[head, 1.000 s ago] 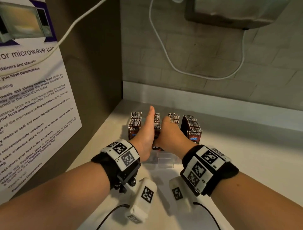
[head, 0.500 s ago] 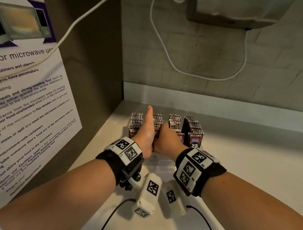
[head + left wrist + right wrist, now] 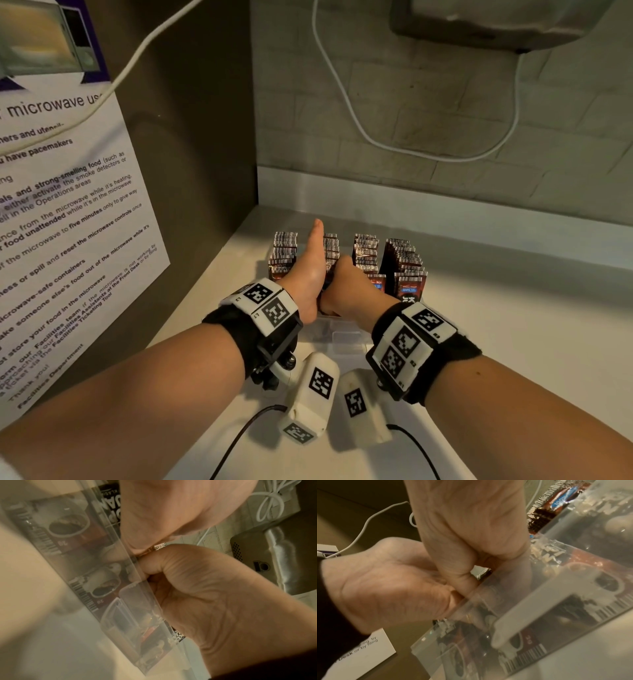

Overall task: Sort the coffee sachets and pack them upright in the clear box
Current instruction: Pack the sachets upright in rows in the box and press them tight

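The clear box (image 3: 337,337) sits on the white counter (image 3: 513,342) near the corner, packed with upright rows of coffee sachets (image 3: 366,250); the left hand (image 3: 310,270) stands edge-on between the two left rows, fingers straight, pressing against the sachets; the right hand (image 3: 349,291), touching the left, is curled and grips a small bundle of sachets (image 3: 483,574) at the box's near wall; a white cable (image 3: 394,144) hangs on the brick wall (image 3: 445,102) behind.

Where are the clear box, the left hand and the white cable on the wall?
clear box (image 3: 337,337): head view, bare near wall below the hands.
left hand (image 3: 308,270): head view, middle of the hand, thumb side up.
white cable (image 3: 346,99): head view, the run hanging down the tiled wall.
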